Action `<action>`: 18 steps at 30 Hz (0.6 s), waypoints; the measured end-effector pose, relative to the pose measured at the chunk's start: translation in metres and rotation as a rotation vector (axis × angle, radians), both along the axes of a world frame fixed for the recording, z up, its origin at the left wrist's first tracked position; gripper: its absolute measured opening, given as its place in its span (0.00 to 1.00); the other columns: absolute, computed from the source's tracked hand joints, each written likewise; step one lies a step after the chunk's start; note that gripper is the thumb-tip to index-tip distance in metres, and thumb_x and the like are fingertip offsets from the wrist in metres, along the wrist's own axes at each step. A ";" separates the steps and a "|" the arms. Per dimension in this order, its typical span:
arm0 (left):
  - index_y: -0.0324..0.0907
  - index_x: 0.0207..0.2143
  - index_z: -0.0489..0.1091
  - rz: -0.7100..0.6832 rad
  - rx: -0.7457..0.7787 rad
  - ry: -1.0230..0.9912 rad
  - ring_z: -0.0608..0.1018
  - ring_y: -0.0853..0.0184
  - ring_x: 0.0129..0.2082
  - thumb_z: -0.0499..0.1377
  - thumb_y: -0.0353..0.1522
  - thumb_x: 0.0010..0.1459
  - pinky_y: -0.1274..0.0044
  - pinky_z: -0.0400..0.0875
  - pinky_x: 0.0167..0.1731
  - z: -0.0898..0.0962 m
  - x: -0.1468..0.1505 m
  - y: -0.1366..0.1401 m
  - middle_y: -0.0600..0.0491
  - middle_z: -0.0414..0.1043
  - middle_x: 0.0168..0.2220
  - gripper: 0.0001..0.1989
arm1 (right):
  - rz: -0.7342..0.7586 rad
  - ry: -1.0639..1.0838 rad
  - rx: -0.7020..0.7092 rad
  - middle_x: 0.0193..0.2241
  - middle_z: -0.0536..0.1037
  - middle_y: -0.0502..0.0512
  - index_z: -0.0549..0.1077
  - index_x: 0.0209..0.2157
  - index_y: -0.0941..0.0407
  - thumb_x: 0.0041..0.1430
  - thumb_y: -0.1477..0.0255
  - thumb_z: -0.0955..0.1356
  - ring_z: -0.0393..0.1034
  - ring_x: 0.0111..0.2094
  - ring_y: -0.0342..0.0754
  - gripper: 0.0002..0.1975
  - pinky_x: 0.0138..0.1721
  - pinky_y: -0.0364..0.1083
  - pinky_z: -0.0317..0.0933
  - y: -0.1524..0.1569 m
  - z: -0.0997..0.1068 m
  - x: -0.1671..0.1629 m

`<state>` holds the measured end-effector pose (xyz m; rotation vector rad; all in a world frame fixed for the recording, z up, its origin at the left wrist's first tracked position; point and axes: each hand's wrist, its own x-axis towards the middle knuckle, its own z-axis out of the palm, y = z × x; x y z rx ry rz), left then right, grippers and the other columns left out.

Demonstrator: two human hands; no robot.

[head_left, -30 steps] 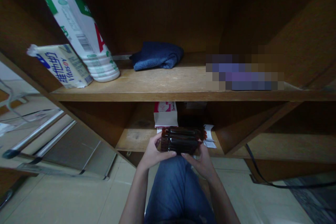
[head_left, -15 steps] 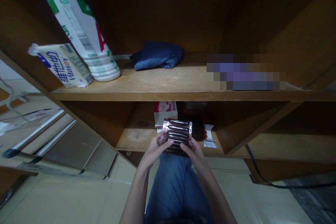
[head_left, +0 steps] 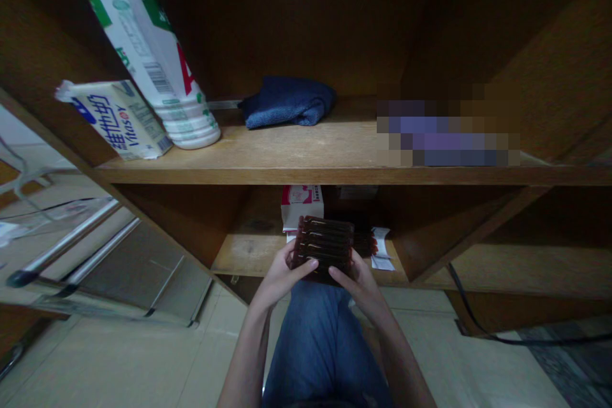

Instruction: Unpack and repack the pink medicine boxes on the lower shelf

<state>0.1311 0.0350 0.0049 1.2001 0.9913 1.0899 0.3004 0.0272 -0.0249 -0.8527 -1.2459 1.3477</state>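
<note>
Between my two hands is a tray of dark brown ampoules (head_left: pixel 325 239), long tubes lying side by side. My left hand (head_left: pixel 287 271) grips its left edge, thumb on the near face. My right hand (head_left: pixel 356 277) holds the right edge in the same way, its thumb near the lower middle. The tray is tilted in front of the lower shelf, above my knees. Behind it on that shelf stands a white and pink carton (head_left: pixel 302 207). More brown tubes (head_left: pixel 367 243) show partly at the right, beside a folded white paper (head_left: pixel 381 248).
The upper shelf (head_left: pixel 287 156) carries a tall white bottle (head_left: pixel 153 57), a Vitasoy carton (head_left: pixel 119 118), a folded dark blue cloth (head_left: pixel 289 101) and a blurred-out purple item (head_left: pixel 444 137). A metal-framed rack (head_left: pixel 95 261) stands at left. A black cable (head_left: pixel 478 319) hangs at right.
The tray has tipped in my hands, so its shiny, pale-edged look has turned to dark, see-through brown. Both hands keep nearly the same place and grip.
</note>
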 end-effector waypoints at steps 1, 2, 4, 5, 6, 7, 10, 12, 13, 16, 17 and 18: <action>0.38 0.46 0.68 -0.013 0.011 0.015 0.75 0.60 0.45 0.65 0.36 0.47 0.71 0.67 0.47 0.001 -0.001 -0.001 0.47 0.74 0.45 0.23 | 0.002 -0.028 0.005 0.49 0.73 0.55 0.66 0.50 0.51 0.52 0.65 0.70 0.67 0.51 0.52 0.23 0.53 0.55 0.61 0.000 0.000 0.002; 0.39 0.47 0.67 -0.029 0.026 0.031 0.74 0.61 0.46 0.65 0.35 0.47 0.71 0.67 0.47 0.003 -0.001 -0.002 0.47 0.73 0.46 0.24 | 0.003 -0.060 0.010 0.50 0.73 0.55 0.65 0.50 0.51 0.52 0.65 0.70 0.67 0.51 0.52 0.24 0.53 0.55 0.60 -0.001 0.000 0.004; 0.41 0.50 0.65 -0.065 0.061 0.064 0.73 0.61 0.48 0.64 0.35 0.48 0.71 0.66 0.49 0.006 -0.003 -0.004 0.47 0.72 0.48 0.25 | 0.002 -0.116 0.025 0.51 0.71 0.56 0.64 0.52 0.51 0.52 0.65 0.70 0.66 0.52 0.53 0.25 0.54 0.56 0.59 -0.002 -0.001 0.008; 0.41 0.51 0.64 -0.077 0.080 0.079 0.72 0.61 0.49 0.64 0.34 0.49 0.71 0.65 0.50 0.007 -0.004 -0.005 0.47 0.71 0.49 0.27 | 0.004 -0.135 0.037 0.52 0.70 0.57 0.63 0.53 0.52 0.52 0.65 0.70 0.65 0.53 0.53 0.26 0.55 0.56 0.58 -0.003 -0.001 0.010; 0.42 0.53 0.63 -0.085 0.097 0.094 0.71 0.61 0.50 0.64 0.34 0.49 0.71 0.64 0.51 0.008 -0.005 -0.006 0.47 0.69 0.51 0.28 | 0.006 -0.152 0.049 0.53 0.70 0.57 0.62 0.54 0.51 0.53 0.65 0.70 0.64 0.53 0.53 0.27 0.55 0.56 0.58 -0.004 -0.001 0.011; 0.42 0.54 0.62 -0.091 0.111 0.106 0.70 0.60 0.51 0.64 0.34 0.49 0.70 0.64 0.52 0.008 -0.006 -0.007 0.47 0.68 0.52 0.29 | 0.007 -0.168 0.061 0.53 0.69 0.57 0.61 0.55 0.51 0.53 0.65 0.70 0.64 0.54 0.53 0.28 0.55 0.56 0.58 -0.005 0.000 0.012; 0.43 0.56 0.60 -0.101 0.135 0.130 0.69 0.59 0.52 0.64 0.33 0.49 0.69 0.62 0.53 0.008 -0.011 -0.009 0.46 0.66 0.53 0.32 | -0.008 -0.229 0.103 0.55 0.67 0.57 0.59 0.57 0.51 0.53 0.66 0.70 0.61 0.56 0.53 0.30 0.56 0.56 0.56 -0.009 0.002 0.014; 0.43 0.56 0.60 -0.084 0.162 0.161 0.69 0.58 0.52 0.65 0.33 0.47 0.67 0.62 0.54 0.006 -0.014 -0.011 0.45 0.66 0.54 0.33 | -0.018 -0.276 0.147 0.55 0.67 0.57 0.59 0.57 0.51 0.53 0.66 0.70 0.60 0.56 0.53 0.30 0.56 0.56 0.56 -0.010 0.004 0.016; 0.43 0.56 0.61 -0.069 0.182 0.186 0.69 0.57 0.52 0.66 0.33 0.46 0.66 0.61 0.54 0.005 -0.015 -0.011 0.45 0.66 0.53 0.34 | -0.023 -0.300 0.172 0.54 0.67 0.57 0.59 0.56 0.51 0.53 0.66 0.70 0.61 0.55 0.53 0.30 0.56 0.56 0.57 -0.011 0.005 0.017; 0.42 0.54 0.63 -0.055 0.233 0.261 0.69 0.56 0.52 0.67 0.33 0.44 0.65 0.60 0.54 0.002 -0.016 -0.011 0.44 0.68 0.51 0.33 | -0.049 -0.383 0.241 0.50 0.71 0.58 0.63 0.54 0.52 0.52 0.66 0.70 0.64 0.52 0.55 0.27 0.53 0.56 0.60 -0.010 0.004 0.020; 0.42 0.53 0.64 -0.058 0.248 0.268 0.69 0.56 0.52 0.67 0.32 0.44 0.65 0.61 0.54 0.001 -0.016 -0.012 0.44 0.68 0.51 0.33 | -0.059 -0.409 0.264 0.49 0.71 0.58 0.64 0.53 0.52 0.52 0.67 0.70 0.65 0.51 0.55 0.26 0.52 0.57 0.60 -0.009 0.003 0.021; 0.42 0.52 0.65 -0.057 0.267 0.261 0.70 0.57 0.51 0.67 0.32 0.43 0.65 0.62 0.53 0.000 -0.015 -0.012 0.45 0.69 0.50 0.32 | -0.071 -0.430 0.289 0.49 0.71 0.58 0.64 0.53 0.52 0.51 0.67 0.70 0.64 0.52 0.56 0.27 0.52 0.57 0.60 -0.009 0.003 0.022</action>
